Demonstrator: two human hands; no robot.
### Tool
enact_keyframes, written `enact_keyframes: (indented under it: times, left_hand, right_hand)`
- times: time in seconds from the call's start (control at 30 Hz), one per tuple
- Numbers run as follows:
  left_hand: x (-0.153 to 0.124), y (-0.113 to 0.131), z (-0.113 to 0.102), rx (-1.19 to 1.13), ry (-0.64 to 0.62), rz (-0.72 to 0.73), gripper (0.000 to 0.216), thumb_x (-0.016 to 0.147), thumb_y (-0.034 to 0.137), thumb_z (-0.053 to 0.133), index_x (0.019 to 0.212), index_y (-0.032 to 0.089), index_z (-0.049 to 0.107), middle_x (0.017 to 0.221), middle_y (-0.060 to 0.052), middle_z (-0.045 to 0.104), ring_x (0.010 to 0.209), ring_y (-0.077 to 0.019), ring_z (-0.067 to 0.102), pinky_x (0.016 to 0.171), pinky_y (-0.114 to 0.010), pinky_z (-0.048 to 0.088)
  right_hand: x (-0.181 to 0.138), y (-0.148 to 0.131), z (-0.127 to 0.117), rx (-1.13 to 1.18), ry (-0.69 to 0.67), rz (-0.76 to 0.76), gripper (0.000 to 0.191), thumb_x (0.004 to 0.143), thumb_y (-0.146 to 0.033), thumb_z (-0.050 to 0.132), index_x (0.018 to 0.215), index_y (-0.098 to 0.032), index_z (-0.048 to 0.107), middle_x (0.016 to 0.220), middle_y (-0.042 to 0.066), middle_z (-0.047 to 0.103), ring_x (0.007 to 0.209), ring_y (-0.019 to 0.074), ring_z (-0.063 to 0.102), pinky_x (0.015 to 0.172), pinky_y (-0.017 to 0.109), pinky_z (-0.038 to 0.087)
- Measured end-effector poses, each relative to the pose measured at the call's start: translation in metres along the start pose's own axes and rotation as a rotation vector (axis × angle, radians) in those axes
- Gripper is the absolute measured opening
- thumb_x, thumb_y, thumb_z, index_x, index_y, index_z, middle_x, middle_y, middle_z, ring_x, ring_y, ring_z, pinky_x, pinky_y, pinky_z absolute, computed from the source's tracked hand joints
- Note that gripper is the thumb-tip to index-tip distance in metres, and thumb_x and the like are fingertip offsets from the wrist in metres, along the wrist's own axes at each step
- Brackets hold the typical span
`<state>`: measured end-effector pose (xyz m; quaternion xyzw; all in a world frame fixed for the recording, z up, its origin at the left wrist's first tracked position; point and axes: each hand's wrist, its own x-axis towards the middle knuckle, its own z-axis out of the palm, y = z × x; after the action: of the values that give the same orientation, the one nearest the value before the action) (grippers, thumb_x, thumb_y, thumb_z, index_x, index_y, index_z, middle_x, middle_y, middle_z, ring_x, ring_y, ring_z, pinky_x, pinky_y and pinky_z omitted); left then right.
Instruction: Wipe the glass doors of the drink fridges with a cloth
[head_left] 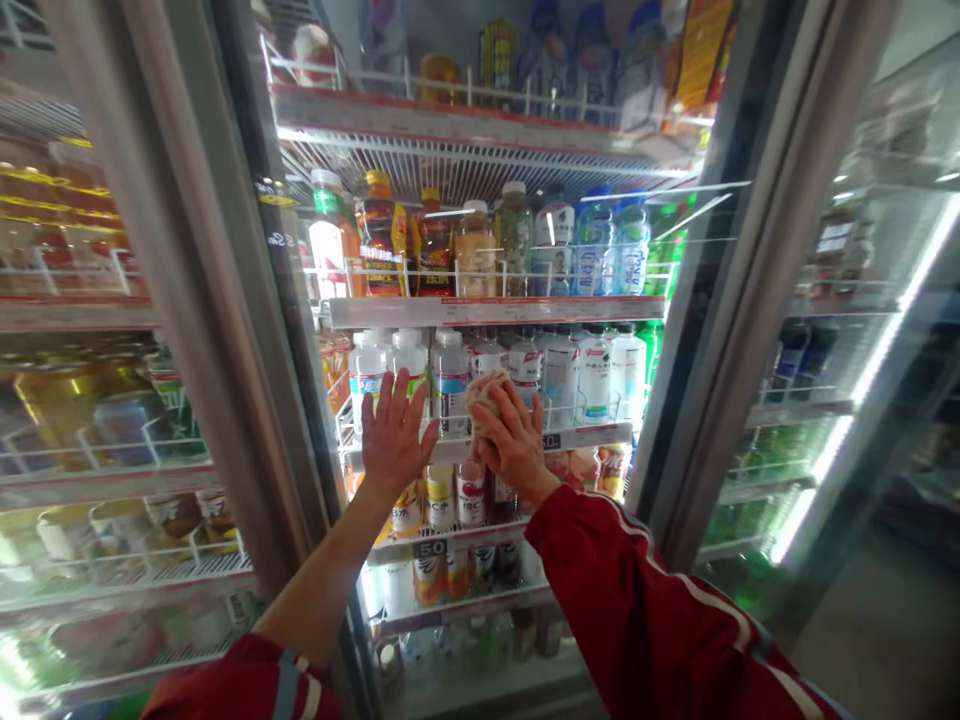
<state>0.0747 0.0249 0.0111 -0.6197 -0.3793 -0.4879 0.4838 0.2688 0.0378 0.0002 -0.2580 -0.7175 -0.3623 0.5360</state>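
I stand at an open drinks cooler. My left hand [395, 432] is open, fingers spread, raised in front of the white bottles [409, 368] on the middle shelf [592, 436]. My right hand [512, 440] is closed round a crumpled pale cloth [484, 388], pressed against the front of the same shelf. Both arms wear red sleeves; the left one is pushed up.
An upper shelf [487, 310] holds juice and tea bottles [383, 240]. Small bottles [441, 497] fill the lower shelves. The cooler's open glass door [225, 300] stands at the left. Closed glass doors with more drinks flank both sides, the right one [825, 350] lit by a strip.
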Motion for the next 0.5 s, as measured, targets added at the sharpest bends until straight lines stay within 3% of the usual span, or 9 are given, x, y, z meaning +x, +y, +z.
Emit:
enact_keyframes:
  times: [0.17, 0.33, 0.5]
  left_hand:
    - [-0.001, -0.001, 0.001, -0.010, -0.007, -0.006, 0.069, 0.082, 0.031, 0.055, 0.143, 0.023, 0.023, 0.150, -0.008, 0.020, 0.139, -0.0225, 0.016, 0.115, -0.041, 0.010]
    - [0.000, 0.000, 0.001, -0.034, -0.005, -0.020, 0.069, 0.082, 0.030, 0.056, 0.143, 0.023, 0.024, 0.150, -0.009, 0.021, 0.139, -0.0235, 0.016, 0.115, -0.044, 0.008]
    - [0.006, 0.024, 0.002, -0.081, 0.006, -0.009, 0.057, 0.083, 0.023, 0.052, 0.138, 0.023, 0.034, 0.148, -0.011, 0.027, 0.139, -0.0233, 0.018, 0.114, -0.047, 0.007]
  right_hand:
    - [-0.007, 0.029, -0.013, -0.048, 0.072, 0.176, 0.038, 0.081, -0.019, 0.049, 0.119, -0.021, 0.052, 0.149, 0.009, 0.026, 0.137, 0.0266, 0.024, 0.110, 0.054, 0.015]
    - [-0.013, 0.013, -0.010, -0.023, -0.030, 0.091, 0.038, 0.083, -0.018, 0.048, 0.120, -0.023, 0.052, 0.145, 0.008, 0.034, 0.138, 0.0236, 0.024, 0.111, 0.052, 0.013]
    - [-0.014, 0.002, -0.005, -0.045, -0.056, 0.004, 0.038, 0.084, -0.016, 0.046, 0.120, -0.026, 0.054, 0.140, 0.008, 0.042, 0.138, 0.0212, 0.024, 0.112, 0.051, 0.012]
